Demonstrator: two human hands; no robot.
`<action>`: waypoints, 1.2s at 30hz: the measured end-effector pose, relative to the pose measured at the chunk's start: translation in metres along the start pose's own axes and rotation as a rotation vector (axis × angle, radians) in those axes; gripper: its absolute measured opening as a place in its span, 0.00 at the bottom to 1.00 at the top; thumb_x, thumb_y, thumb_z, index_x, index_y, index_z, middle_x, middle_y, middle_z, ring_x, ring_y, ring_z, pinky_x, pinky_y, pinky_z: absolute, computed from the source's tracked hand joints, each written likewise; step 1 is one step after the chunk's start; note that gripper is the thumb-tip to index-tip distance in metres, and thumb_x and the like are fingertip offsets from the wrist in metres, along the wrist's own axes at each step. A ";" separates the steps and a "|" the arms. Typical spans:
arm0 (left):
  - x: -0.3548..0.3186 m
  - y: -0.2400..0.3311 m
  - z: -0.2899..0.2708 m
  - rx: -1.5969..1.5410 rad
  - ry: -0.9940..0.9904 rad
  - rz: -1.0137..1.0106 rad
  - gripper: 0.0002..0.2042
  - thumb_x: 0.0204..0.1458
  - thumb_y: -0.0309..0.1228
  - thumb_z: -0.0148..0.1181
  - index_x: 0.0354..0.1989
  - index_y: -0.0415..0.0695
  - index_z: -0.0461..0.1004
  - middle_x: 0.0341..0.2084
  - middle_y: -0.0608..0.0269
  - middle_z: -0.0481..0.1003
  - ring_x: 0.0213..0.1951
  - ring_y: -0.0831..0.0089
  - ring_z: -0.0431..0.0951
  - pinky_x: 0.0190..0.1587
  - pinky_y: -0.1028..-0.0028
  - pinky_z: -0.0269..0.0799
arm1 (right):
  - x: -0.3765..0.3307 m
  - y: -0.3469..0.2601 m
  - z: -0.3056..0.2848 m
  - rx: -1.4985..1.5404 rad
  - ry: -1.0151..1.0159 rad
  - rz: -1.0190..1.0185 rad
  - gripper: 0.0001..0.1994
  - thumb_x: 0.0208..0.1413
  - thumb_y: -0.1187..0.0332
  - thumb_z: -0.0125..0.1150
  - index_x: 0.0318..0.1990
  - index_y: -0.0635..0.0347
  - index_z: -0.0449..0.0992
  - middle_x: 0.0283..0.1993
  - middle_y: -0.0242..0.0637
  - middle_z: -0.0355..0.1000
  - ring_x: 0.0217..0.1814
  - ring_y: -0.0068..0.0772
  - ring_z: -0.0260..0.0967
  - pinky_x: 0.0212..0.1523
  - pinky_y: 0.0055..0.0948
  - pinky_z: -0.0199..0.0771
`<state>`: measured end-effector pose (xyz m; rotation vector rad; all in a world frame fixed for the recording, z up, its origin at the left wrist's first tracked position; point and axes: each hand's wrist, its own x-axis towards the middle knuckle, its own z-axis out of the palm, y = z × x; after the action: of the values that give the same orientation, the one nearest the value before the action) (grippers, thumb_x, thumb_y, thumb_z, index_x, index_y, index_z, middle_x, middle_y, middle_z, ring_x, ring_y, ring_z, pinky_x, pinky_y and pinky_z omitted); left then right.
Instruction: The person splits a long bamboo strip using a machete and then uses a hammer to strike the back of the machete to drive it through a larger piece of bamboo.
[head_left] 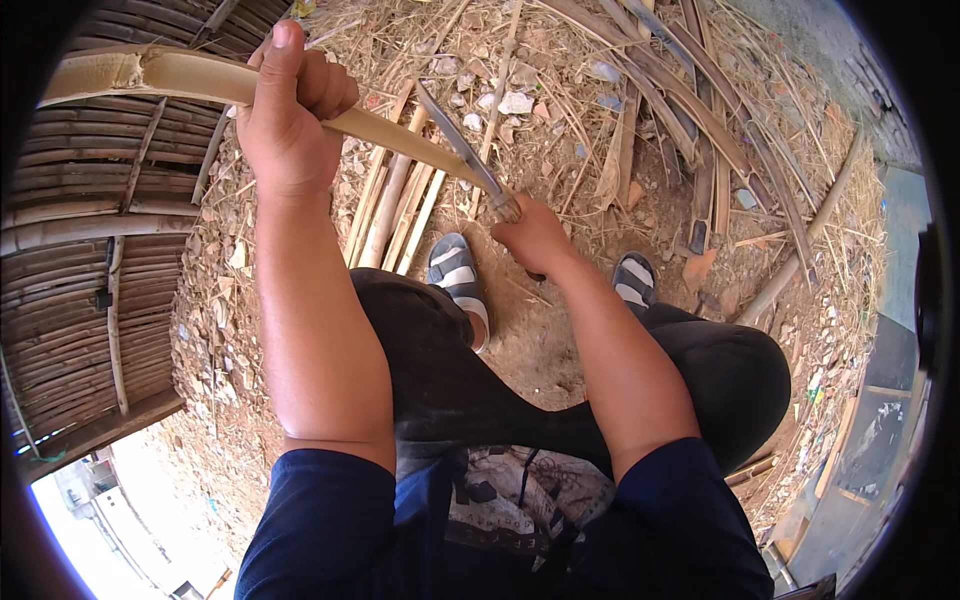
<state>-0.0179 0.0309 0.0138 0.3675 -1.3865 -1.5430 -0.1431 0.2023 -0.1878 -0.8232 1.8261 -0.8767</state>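
A long, pale split-bamboo strip (190,78) crosses the upper left, with a node near its outer part. My left hand (300,120) is closed around it, the thumb raised along the upper side. The strip slopes down to the right from this fist and meets a knife blade (452,138). My right hand (538,237) grips the knife's handle low, with the blade pointing up and to the left across the strip. Whether the edge has cut into the bamboo cannot be made out. The strip's near end lies by my right fist.
Cut bamboo pieces (393,210) lie on the ground beyond my left sandal (453,262). More long poles (700,110) are heaped at the upper right. A slatted bamboo wall (90,210) stands at left; grey panels (868,440) line the right. Stones and straw litter the dirt.
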 end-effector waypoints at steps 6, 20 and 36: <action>-0.004 0.001 0.000 0.009 -0.045 -0.029 0.26 0.64 0.45 0.58 0.17 0.53 0.53 0.13 0.75 0.45 0.19 0.78 0.44 0.27 0.72 0.45 | 0.002 -0.014 0.000 0.008 0.040 -0.252 0.14 0.50 0.69 0.64 0.44 0.64 0.74 0.27 0.40 0.72 0.28 0.35 0.73 0.32 0.35 0.72; 0.000 -0.003 -0.001 0.021 0.040 0.008 0.25 0.65 0.44 0.57 0.18 0.52 0.54 0.14 0.74 0.46 0.19 0.78 0.44 0.27 0.71 0.45 | 0.002 -0.003 0.011 -0.016 0.083 -0.227 0.22 0.49 0.63 0.66 0.50 0.65 0.74 0.42 0.56 0.77 0.47 0.58 0.76 0.49 0.47 0.75; 0.002 0.000 0.003 0.110 0.592 0.087 0.39 0.59 0.74 0.21 0.22 0.47 0.56 0.14 0.69 0.50 0.20 0.73 0.44 0.24 0.73 0.45 | -0.006 0.002 0.043 0.045 0.178 -0.180 0.17 0.51 0.64 0.63 0.46 0.64 0.74 0.40 0.59 0.77 0.46 0.60 0.77 0.48 0.50 0.75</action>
<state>-0.0212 0.0313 0.0150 0.7533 -1.0022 -1.1576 -0.1018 0.1985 -0.2008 -0.9154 1.8985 -1.1330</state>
